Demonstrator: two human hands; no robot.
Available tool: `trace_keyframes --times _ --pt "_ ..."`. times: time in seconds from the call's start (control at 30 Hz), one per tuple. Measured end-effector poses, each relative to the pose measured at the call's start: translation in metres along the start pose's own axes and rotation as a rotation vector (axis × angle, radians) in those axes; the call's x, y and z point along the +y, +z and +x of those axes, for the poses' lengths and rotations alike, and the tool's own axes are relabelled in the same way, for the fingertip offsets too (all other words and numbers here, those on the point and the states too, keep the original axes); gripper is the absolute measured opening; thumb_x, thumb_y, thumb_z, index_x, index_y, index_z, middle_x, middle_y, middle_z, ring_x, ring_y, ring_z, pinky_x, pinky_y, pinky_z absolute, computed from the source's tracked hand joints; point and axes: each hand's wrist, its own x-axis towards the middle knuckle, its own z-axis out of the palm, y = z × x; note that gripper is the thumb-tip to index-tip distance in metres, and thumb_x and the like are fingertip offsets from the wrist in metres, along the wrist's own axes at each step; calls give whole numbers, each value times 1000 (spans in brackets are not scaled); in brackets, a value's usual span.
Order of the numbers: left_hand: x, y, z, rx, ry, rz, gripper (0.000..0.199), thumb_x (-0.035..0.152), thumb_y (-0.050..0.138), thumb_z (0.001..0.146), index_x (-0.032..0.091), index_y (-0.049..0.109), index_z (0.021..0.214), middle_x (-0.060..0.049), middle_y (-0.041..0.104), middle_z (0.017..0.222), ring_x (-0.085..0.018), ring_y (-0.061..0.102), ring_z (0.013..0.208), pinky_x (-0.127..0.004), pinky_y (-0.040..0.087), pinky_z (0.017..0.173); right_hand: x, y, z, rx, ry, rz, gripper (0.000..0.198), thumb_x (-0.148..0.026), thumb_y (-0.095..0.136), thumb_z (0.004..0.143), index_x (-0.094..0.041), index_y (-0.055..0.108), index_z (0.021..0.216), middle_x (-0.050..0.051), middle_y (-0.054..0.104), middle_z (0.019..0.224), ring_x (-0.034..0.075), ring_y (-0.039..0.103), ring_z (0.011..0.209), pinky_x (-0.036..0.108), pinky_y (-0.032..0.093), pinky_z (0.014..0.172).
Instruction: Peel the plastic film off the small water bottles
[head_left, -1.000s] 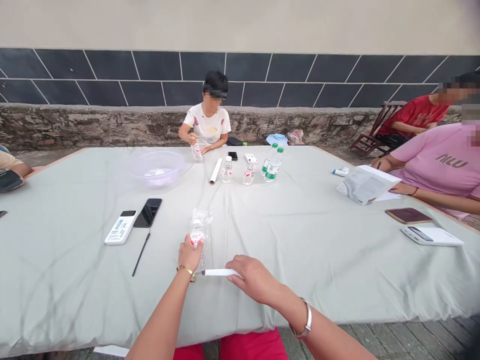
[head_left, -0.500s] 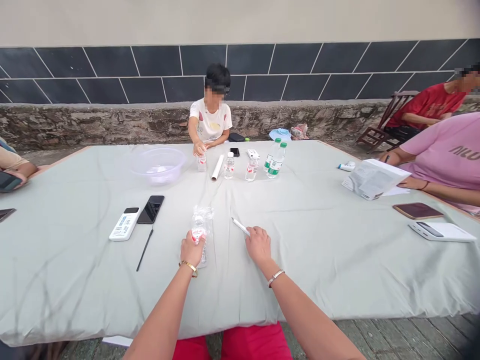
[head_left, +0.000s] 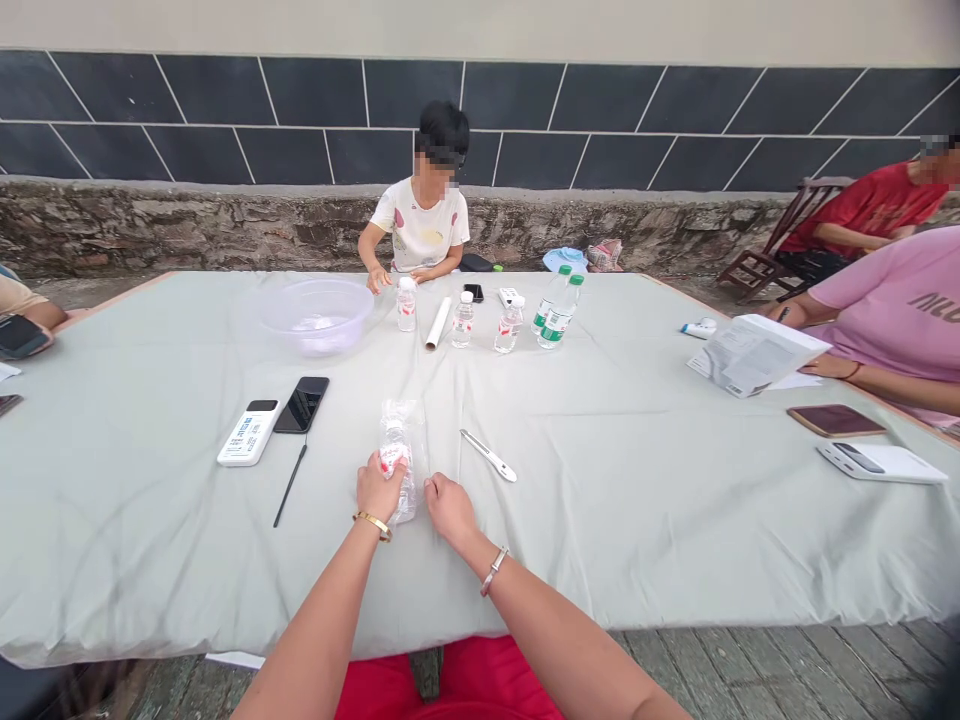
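A small clear water bottle (head_left: pixel 396 459) with a red-and-white label lies in a loose clear plastic bag (head_left: pixel 411 415) on the cloth in front of me. My left hand (head_left: pixel 381 485) is closed around the bottle through the plastic, thumb on the label. Just right of it, my right hand (head_left: pixel 451 508) rests on the cloth with its fingers curled together near the bag's edge. Whatever those fingers may pinch is hidden. A slim white utility knife (head_left: pixel 489 456) lies by itself beyond my right hand.
Left lie a white power bank (head_left: pixel 248 433) and a black phone (head_left: pixel 302 405) with a strap. Farther off stand a translucent basin (head_left: pixel 319 318), a white roll (head_left: pixel 439 323), small bottles (head_left: pixel 463 322) and green-capped bottles (head_left: pixel 556 318). People sit across and at the right, near a paper (head_left: pixel 754 355).
My right hand has let go of the utility knife and moved left beside the bagged bottle. The person across has taken their hand off a small bottle.
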Motion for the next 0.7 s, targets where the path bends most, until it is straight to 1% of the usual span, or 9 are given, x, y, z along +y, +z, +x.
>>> trace_keyframes --times 0.1,0.2,0.33,0.4,0.47,0.53,0.57,0.63,0.7 --pt "-11 -11 3 10 -11 0 63 52 43 84 12 38 133 -16 58 122 -25 53 114 -33 41 90 6 -4 0 -24 13 7 30 -26 31 94 -17 56 81 3 61 73 13 49 61 24 24 54" --pt "-23 -23 7 18 -32 11 53 47 34 88 15 45 128 -12 64 110 -23 60 102 -33 44 84 7 -8 2 -29 4 -21 30 -25 31 94 -17 56 80 3 61 74 13 50 62 24 24 53" --pt "-26 -27 6 23 -15 52 47 43 28 90 17 51 122 -12 66 105 -24 60 103 -32 43 84 9 -12 3 -63 -5 -100 32 -25 28 94 -18 57 82 6 63 77 15 53 65 25 25 53" --pt "-21 -25 4 15 0 81 51 50 33 87 18 51 122 -14 64 109 -26 58 106 -34 42 85 9 -13 2 -72 -12 -119 32 -26 29 94 -18 57 83 6 64 77 16 55 67 25 26 53" --pt "-15 -22 2 3 10 140 63 61 45 78 17 50 123 -17 60 115 -31 56 109 -35 42 85 10 -14 1 -73 -14 -131 31 -26 29 94 -18 58 84 7 64 78 17 57 69 26 26 54" --pt "-14 -24 2 -3 16 191 75 65 54 69 16 47 126 -19 57 120 -32 56 110 -35 42 85 10 -16 0 -79 -18 -143 31 -26 30 94 -17 58 84 7 65 78 17 58 71 26 26 54" --pt "-15 -27 3 -3 17 202 76 65 54 69 16 46 127 -18 57 120 -32 56 109 -35 42 84 11 -17 0 -83 -21 -147 31 -26 30 94 -17 58 84 7 65 79 18 58 71 26 27 54" --pt "-23 -35 7 10 5 177 68 60 49 75 17 46 127 -16 60 115 -30 59 105 -34 43 82 13 -21 -1 -90 -21 -154 31 -25 30 93 -17 58 85 8 65 79 18 59 72 26 28 55" --pt "-32 -45 11 39 -31 139 54 49 42 82 18 48 125 -13 64 108 -28 60 101 -34 43 80 17 -25 -3 -92 -12 -165 31 -24 29 93 -17 59 85 9 65 80 19 59 73 26 28 56"
